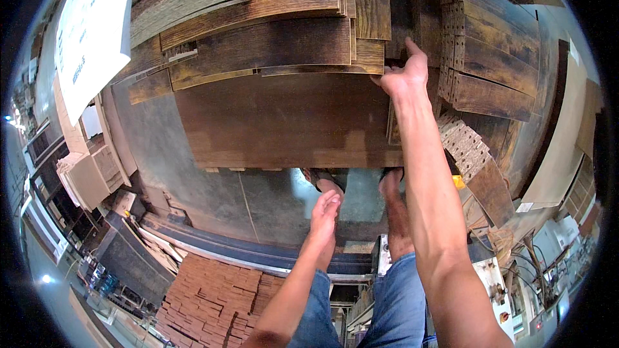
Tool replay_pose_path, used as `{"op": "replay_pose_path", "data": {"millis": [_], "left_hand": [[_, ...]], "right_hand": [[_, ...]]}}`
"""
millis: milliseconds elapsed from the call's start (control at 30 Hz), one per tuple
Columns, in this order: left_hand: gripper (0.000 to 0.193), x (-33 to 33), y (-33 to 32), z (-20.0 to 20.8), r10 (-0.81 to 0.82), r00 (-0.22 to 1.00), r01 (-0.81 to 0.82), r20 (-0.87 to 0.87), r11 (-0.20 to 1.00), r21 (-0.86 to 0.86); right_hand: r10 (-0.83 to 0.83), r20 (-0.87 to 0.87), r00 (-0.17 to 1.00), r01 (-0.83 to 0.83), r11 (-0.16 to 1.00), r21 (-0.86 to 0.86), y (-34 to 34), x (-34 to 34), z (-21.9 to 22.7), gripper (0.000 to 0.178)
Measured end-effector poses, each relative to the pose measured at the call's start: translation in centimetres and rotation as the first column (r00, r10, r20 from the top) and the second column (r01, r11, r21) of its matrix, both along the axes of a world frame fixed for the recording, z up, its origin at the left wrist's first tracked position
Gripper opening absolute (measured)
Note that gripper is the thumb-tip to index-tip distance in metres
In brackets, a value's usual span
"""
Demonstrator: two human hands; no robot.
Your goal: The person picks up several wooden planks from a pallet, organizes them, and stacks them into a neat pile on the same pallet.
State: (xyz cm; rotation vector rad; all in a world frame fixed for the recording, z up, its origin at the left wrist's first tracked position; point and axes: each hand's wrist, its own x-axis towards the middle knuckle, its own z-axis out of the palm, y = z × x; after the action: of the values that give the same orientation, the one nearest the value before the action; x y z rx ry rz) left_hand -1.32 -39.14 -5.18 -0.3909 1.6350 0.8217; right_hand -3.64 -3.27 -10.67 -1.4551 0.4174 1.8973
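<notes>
My right hand point(405, 76) reaches to the right end of a stack of dark wood-grain boards point(277, 44). Its thumb is spread away from the fingers, which touch the end of the lowest board at the front and are partly hidden there. Nothing is visibly gripped in it. Nearer to me, my left hand point(324, 214) hangs over my foot and knee, fingers loosely curled together, with nothing to be seen in them. Between the stack and my feet lies a wide, smooth brown panel point(290, 122).
At the right stand stacked wood-grain pieces with drilled edges point(496, 45) and drilled chipboard parts point(465, 145). A white paper sheet point(97, 32) juts in at the upper left. Many small reddish-brown strips point(213, 299) lie at the lower left. Machinery point(541, 258) stands lower right.
</notes>
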Motion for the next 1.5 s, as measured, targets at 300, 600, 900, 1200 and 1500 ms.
{"op": "replay_pose_path", "data": {"millis": [300, 600, 900, 1200, 1500], "left_hand": [[0.016, -5.3, 18.5, 7.6, -0.071, 0.579, 0.651, -0.812, 0.641, 0.408], [0.029, -11.1, 37.9, 3.3, -0.407, -0.652, 0.755, -0.639, -0.272, -0.597], [0.029, -12.7, 36.9, 0.9, -0.231, -0.81, 0.586, -0.538, -0.33, -0.74], [0.026, -10.2, 33.7, 1.8, 0.04, -0.256, 0.949, -0.966, 0.202, -0.243], [0.06, 2.2, 17.3, -4.4, -0.607, 0.593, 0.697, -0.529, 0.716, -0.041]], "right_hand": [[0.119, 0.202, 0.972, -0.127, 0.991, 0.031, -0.1, 0.2, -1.2, 0.042], [-0.008, 0.03, 1.0, 0.001, 0.976, 0.216, -3.7, -0.7, -0.4, 0.024], [0.052, 0.154, 0.987, -0.06, 0.997, 0.046, -11.1, 4.0, -2.6, 0.037], [-0.123, -0.129, 0.984, 0.137, 0.985, 0.103, -18.2, 10.2, -2.6, 0.04], [-0.181, -0.093, 0.979, 0.19, 0.977, 0.094, -25.7, 17.1, 1.3, 0.042]]}}
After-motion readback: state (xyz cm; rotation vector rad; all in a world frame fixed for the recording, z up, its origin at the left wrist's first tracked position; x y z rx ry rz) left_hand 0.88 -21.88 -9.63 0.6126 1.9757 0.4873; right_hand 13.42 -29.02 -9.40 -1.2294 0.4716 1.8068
